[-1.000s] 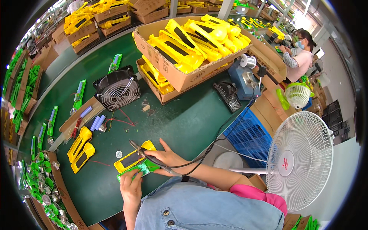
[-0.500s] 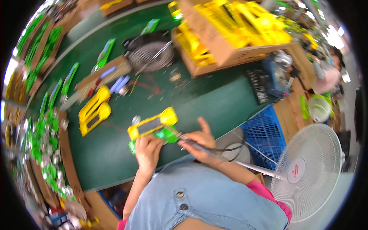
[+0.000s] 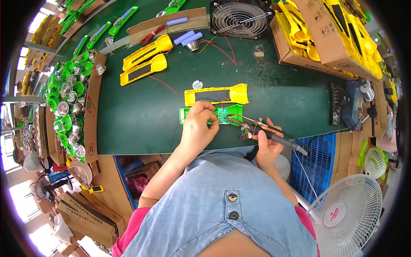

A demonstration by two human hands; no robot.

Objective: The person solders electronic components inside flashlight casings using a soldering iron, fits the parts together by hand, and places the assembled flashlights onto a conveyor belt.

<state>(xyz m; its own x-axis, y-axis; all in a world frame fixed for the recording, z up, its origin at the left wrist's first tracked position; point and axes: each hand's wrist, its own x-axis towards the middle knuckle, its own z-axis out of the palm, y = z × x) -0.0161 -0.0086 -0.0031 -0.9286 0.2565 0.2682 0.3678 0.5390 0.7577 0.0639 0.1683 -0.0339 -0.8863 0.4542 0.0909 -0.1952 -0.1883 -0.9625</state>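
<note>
On the bench edge in front of me lies a green plastic half-shell (image 3: 184, 115), with a small green circuit board (image 3: 222, 115) inside. My left hand (image 3: 199, 128) rests over the shell, fingers pinched beside the board; thin wires show around them, and the fingertips' grip is partly hidden. My right hand (image 3: 269, 146) is closed around a soldering iron (image 3: 276, 138), a thin metal feed tube fixed along it. Its tip reaches the board's right side. A yellow half-shell (image 3: 239, 94) with a dark strip lies just behind, and a shiny reflector cup (image 3: 246, 135) sits below the iron.
Two more yellow shells (image 3: 143, 73) lie at left, near purple-blue cylindrical cells (image 3: 188, 37). A black fan (image 3: 240, 19) stands at the back, beside cartons of yellow parts (image 3: 295, 32). A box of green parts (image 3: 68, 103) stands left. A blue soldering station (image 3: 357, 96) and white fan (image 3: 342, 214) are right.
My view has turned and steadied. The green shell now lies level in front of the yellow one, and the iron's tip is at its board. Both hands stay close to the shell.
</note>
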